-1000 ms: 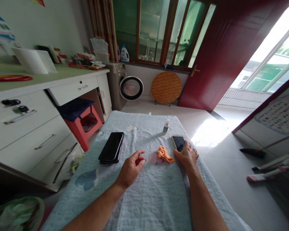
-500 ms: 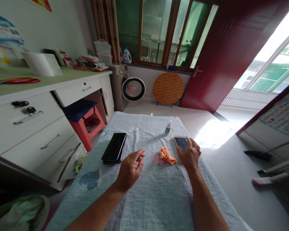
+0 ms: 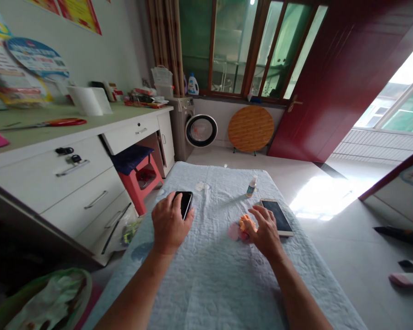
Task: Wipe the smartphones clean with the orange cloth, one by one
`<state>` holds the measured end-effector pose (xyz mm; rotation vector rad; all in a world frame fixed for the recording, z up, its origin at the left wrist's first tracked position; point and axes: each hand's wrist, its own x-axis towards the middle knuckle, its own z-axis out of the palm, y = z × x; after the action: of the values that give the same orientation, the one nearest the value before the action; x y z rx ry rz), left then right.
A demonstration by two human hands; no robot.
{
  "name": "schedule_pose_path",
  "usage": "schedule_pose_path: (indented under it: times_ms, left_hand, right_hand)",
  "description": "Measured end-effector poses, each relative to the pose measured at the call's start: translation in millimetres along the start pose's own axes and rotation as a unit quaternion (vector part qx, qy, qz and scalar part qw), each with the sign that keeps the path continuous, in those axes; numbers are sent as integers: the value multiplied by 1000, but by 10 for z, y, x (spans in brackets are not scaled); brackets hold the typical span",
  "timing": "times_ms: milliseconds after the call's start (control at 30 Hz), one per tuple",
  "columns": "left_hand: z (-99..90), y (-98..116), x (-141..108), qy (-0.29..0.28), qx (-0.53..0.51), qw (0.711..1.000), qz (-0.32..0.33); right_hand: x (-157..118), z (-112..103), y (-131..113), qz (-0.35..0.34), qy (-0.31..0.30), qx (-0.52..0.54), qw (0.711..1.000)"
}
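Observation:
My left hand [image 3: 171, 222] is over the black phone [image 3: 186, 201] on the left of the cloth-covered table [image 3: 206, 275], its fingers spread across the phone and hiding much of it. My right hand [image 3: 265, 231] reaches over the crumpled orange cloth [image 3: 245, 222], with thumb and fingers apart; whether it touches the cloth is hard to tell. Just right of that hand lies a gold-edged phone [image 3: 278, 216], screen up. A small spray bottle [image 3: 251, 186] stands upright behind the orange cloth.
A white desk [image 3: 131, 123] runs along the left, with a red stool [image 3: 144, 181] beneath it. Beyond the table are a washing machine [image 3: 184, 130] with its door open and a round wooden board [image 3: 251, 129]. A bin [image 3: 86, 293] is at the lower left.
My left hand has moved left onto the black phone. My right hand has come off the gold-edged phone and moved left to the orange cloth. The view has turned a little left.

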<state>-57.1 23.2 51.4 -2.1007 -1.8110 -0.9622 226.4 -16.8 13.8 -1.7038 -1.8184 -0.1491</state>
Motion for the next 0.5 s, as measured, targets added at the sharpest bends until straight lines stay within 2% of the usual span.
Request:
schedule_pose_path:
  times_ms: [200, 333, 500]
  left_hand:
    - [49, -130, -2, -79, 101, 991, -42]
    - [89, -180, -14, -127, 117, 983, -58]
    - [116, -188, -18, -147, 126, 979, -70]
  right_hand:
    - [-11, 30, -48, -2, -37, -7, 999]
    - [-15, 55, -44, -7, -38, -7, 999]
    - [-21, 91, -5, -20, -33, -2, 999]
